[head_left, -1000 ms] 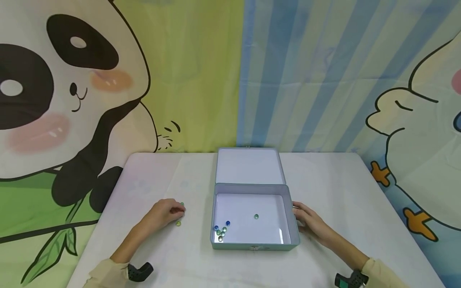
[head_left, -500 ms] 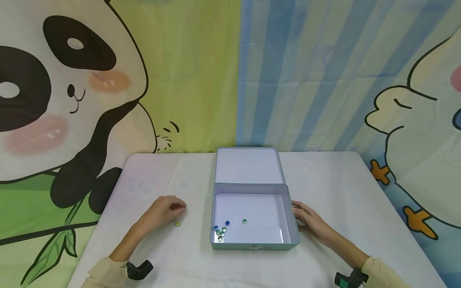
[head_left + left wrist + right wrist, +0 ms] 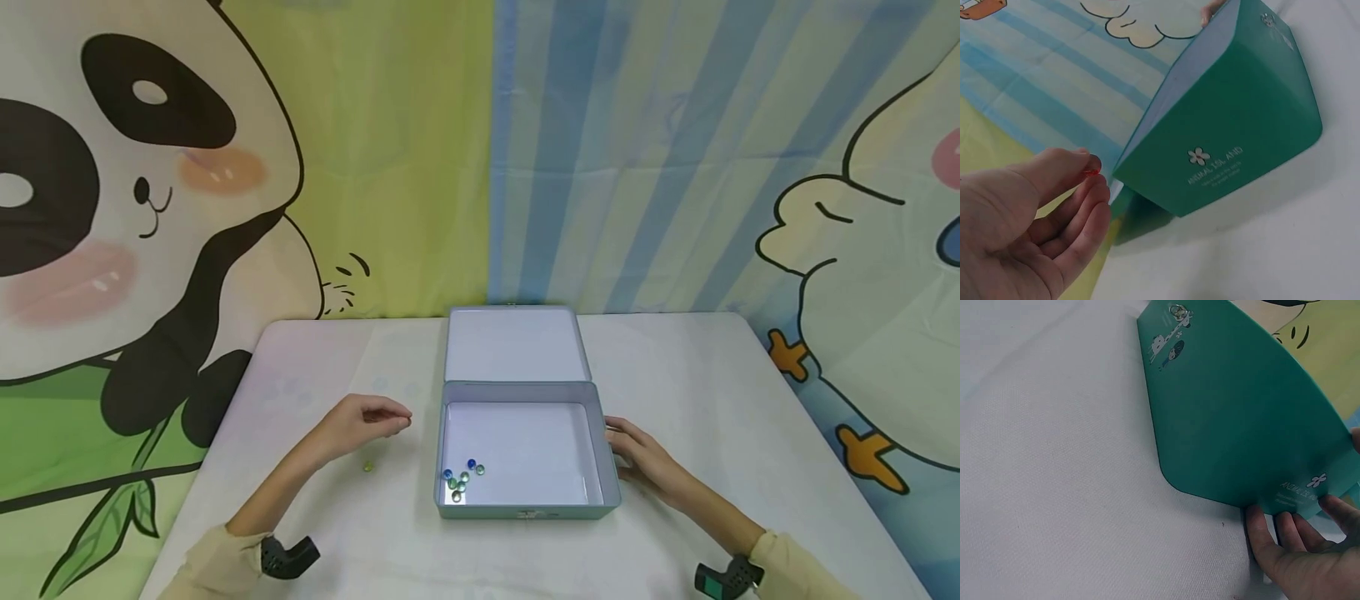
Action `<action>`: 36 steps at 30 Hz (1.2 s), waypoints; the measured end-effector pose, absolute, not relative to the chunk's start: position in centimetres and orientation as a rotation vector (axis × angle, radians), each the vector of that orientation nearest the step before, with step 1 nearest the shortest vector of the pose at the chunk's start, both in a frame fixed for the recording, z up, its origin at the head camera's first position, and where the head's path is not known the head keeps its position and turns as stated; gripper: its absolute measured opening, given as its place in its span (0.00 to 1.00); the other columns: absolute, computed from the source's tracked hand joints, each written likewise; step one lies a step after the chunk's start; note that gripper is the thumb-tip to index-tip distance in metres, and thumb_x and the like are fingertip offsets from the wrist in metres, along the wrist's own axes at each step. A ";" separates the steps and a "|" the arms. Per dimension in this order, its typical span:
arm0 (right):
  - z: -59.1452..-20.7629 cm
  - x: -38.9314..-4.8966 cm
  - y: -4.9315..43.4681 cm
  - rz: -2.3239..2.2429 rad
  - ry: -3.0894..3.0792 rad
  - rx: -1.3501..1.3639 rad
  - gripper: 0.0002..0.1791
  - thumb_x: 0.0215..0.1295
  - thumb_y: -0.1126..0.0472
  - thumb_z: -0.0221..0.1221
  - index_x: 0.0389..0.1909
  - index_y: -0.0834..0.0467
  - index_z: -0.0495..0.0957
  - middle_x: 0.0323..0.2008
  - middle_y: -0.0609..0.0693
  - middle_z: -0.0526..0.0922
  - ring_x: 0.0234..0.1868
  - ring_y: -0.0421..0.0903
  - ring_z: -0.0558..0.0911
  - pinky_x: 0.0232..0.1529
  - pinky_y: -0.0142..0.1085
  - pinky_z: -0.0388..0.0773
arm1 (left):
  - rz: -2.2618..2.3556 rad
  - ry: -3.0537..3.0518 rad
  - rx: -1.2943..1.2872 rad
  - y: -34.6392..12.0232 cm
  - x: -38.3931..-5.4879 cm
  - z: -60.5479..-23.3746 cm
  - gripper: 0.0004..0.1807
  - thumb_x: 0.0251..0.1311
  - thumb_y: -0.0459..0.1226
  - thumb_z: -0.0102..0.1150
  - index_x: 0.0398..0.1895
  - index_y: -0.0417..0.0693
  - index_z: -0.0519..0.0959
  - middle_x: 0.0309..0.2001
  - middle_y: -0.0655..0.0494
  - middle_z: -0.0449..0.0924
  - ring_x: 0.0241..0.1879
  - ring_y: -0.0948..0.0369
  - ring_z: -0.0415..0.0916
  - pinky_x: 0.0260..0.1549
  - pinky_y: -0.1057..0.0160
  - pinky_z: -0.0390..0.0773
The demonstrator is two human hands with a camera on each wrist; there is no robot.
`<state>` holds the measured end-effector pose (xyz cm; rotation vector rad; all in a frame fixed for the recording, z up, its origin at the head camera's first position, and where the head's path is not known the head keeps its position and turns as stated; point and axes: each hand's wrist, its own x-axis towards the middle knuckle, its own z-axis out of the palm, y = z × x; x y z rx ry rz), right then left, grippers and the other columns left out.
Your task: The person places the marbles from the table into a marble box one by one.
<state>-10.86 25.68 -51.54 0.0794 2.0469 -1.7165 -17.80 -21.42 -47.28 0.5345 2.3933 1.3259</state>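
Note:
My left hand (image 3: 367, 425) is raised over the table, left of the open tin box (image 3: 528, 512). Thumb and fingertips pinch a small red marble (image 3: 1092, 172), mostly hidden between them. Below that hand a yellow-green marble (image 3: 367, 467) lies on the table. Inside the box, several blue and green marbles, among them a blue marble (image 3: 471, 463), gather at the front left corner. My right hand (image 3: 648, 467) rests its fingers against the box's right outer wall. The right wrist view shows fingertips (image 3: 1259, 519) touching the green side near its lower edge.
The box lid (image 3: 517, 343) is tipped back flat behind the box. A white cloth covers the table (image 3: 675, 358). Behind stands a printed curtain (image 3: 420, 167) with a panda and stripes.
My left hand has lifted and moved right toward the box, pinching a marble. Inside the box a green marble has rolled left to the others. My right hand stays at the box wall.

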 end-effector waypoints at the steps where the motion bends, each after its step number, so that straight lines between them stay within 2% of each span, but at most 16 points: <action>1: -51.5 -10.9 25.7 -1.718 2.047 0.082 0.34 0.74 0.47 0.46 0.73 0.61 0.51 0.71 0.66 0.58 0.73 0.66 0.58 0.64 0.57 0.71 | 1.334 2.377 0.542 -21.2 -17.8 -47.0 0.16 0.61 0.47 0.63 0.46 0.49 0.84 0.44 0.48 0.86 0.40 0.54 0.83 0.41 0.59 0.84; 4: -51.6 -10.8 25.7 -1.721 2.041 0.079 0.34 0.74 0.47 0.46 0.73 0.60 0.52 0.71 0.65 0.58 0.72 0.66 0.58 0.64 0.57 0.70 | 1.356 2.330 0.552 -20.6 -18.0 -46.3 0.16 0.61 0.48 0.63 0.47 0.50 0.84 0.44 0.47 0.86 0.41 0.54 0.83 0.42 0.55 0.83; 11: -51.7 -10.8 25.7 -1.720 2.044 0.080 0.35 0.74 0.47 0.46 0.74 0.60 0.51 0.72 0.65 0.58 0.72 0.66 0.58 0.64 0.57 0.70 | 1.362 2.274 0.529 -19.5 -18.7 -44.6 0.16 0.61 0.51 0.62 0.46 0.55 0.84 0.41 0.57 0.87 0.39 0.57 0.83 0.40 0.60 0.82; 18: -51.8 -10.8 25.6 -1.725 2.048 0.095 0.34 0.74 0.47 0.46 0.73 0.60 0.52 0.71 0.65 0.59 0.72 0.65 0.59 0.65 0.56 0.70 | 1.374 2.219 0.609 -18.0 -19.4 -42.6 0.18 0.64 0.46 0.60 0.49 0.44 0.82 0.41 0.53 0.86 0.39 0.59 0.83 0.42 0.65 0.83; 21: -51.7 -10.8 25.6 -1.723 2.050 0.093 0.34 0.74 0.47 0.46 0.73 0.60 0.52 0.71 0.65 0.59 0.72 0.65 0.60 0.64 0.56 0.70 | 1.365 2.213 0.649 -17.3 -19.8 -41.7 0.16 0.64 0.45 0.60 0.48 0.44 0.82 0.41 0.53 0.86 0.39 0.59 0.83 0.42 0.64 0.83; 25: -51.7 -10.8 25.7 -1.718 2.054 0.099 0.34 0.74 0.47 0.46 0.73 0.60 0.52 0.71 0.66 0.59 0.72 0.65 0.60 0.64 0.56 0.70 | 1.326 2.184 0.698 -15.8 -20.4 -41.1 0.16 0.64 0.45 0.61 0.47 0.45 0.83 0.41 0.51 0.86 0.40 0.57 0.83 0.44 0.58 0.84; 28: -51.7 -10.8 25.7 -1.716 2.055 0.108 0.34 0.74 0.47 0.46 0.73 0.60 0.52 0.71 0.66 0.59 0.72 0.65 0.60 0.64 0.56 0.70 | 1.276 2.152 0.729 -14.1 -21.0 -41.0 0.15 0.64 0.45 0.61 0.46 0.46 0.83 0.41 0.51 0.86 0.40 0.57 0.83 0.44 0.58 0.84; 30: -51.7 -10.8 25.8 -1.716 2.055 0.114 0.34 0.74 0.46 0.46 0.73 0.60 0.52 0.71 0.66 0.59 0.72 0.65 0.59 0.64 0.57 0.70 | 1.236 2.124 0.758 -12.7 -21.4 -41.2 0.14 0.64 0.45 0.61 0.45 0.47 0.84 0.40 0.52 0.86 0.39 0.58 0.82 0.42 0.60 0.84; 32: -51.7 -10.8 25.8 -1.720 2.049 0.114 0.34 0.74 0.46 0.46 0.73 0.60 0.52 0.72 0.66 0.58 0.73 0.66 0.58 0.65 0.57 0.69 | 1.199 2.090 0.791 -11.3 -21.9 -41.4 0.12 0.64 0.44 0.61 0.43 0.48 0.84 0.38 0.53 0.85 0.39 0.54 0.82 0.43 0.58 0.84; 36: -51.7 -10.9 25.6 -1.730 2.035 0.111 0.34 0.74 0.46 0.46 0.73 0.60 0.52 0.72 0.65 0.58 0.73 0.66 0.57 0.66 0.57 0.68 | 1.140 2.021 0.820 -8.4 -22.6 -41.7 0.10 0.64 0.42 0.61 0.41 0.47 0.85 0.35 0.56 0.85 0.37 0.56 0.82 0.44 0.55 0.84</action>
